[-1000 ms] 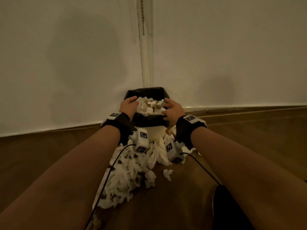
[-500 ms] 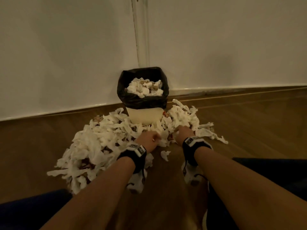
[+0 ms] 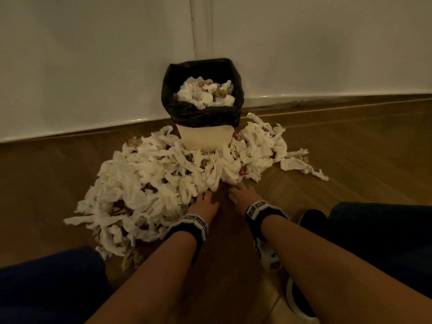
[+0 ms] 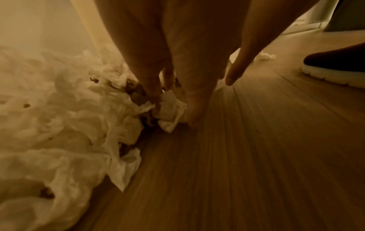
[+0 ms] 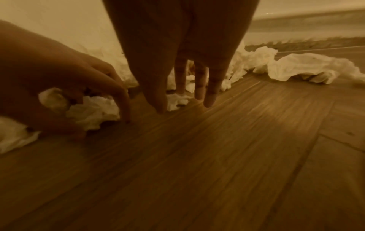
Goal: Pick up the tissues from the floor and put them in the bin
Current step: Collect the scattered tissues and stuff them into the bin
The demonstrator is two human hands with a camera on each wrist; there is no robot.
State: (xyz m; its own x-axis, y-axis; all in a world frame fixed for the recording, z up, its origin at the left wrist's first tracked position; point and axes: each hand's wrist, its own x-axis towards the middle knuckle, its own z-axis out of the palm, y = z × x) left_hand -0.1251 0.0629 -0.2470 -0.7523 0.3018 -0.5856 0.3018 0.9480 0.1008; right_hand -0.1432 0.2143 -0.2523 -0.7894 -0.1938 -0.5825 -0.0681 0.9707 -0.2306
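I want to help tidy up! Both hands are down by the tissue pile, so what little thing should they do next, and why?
Probably close the left hand round the crumpled tissue its fingers already curl on at the pile's edge, while the right hand, fingers straight, gathers the small wad by its fingertips. Then both can lift to the bin, which still shows room.

White tissues [image 3: 149,181]; black bin liner [image 3: 203,115]; brown floor [image 3: 350,160]
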